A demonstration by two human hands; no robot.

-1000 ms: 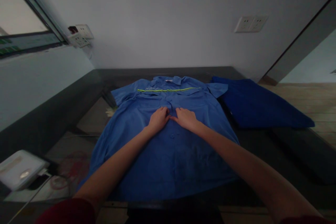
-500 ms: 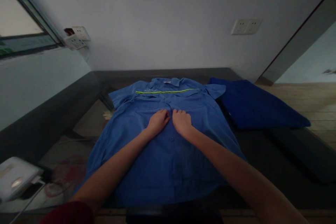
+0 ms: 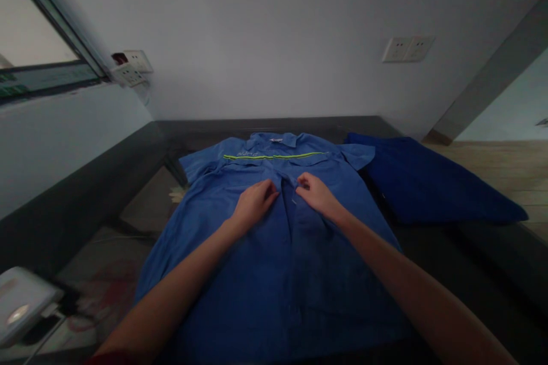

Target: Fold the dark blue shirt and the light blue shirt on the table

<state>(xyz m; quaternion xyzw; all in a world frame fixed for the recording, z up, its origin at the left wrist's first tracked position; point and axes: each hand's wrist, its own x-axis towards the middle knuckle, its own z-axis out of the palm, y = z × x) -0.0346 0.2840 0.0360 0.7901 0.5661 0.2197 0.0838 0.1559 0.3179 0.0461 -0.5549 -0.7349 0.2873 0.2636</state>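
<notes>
A blue short-sleeved work shirt lies front up, collar away from me, with a yellow-green stripe across the chest. Both hands are at its front opening, just below the chest pockets. My left hand is closed on the left-hand edge of the front placket, thumb and fingers pinched together. On the other side, my right hand pinches the right-hand edge and lifts it slightly. Between them the two edges stand apart in a narrow dark gap. The fingertips partly hide the cloth they grip.
Folded dark blue cloth lies right of the shirt on the dark surface. At the lower left is a white device with a cable. Wall sockets are on the wall behind, and more sockets sit by the window.
My right hand has moved right and lifted the shirt's edge, so the front now gapes where the edges lay together. My left hand stays near its place. The view has shifted slightly.
</notes>
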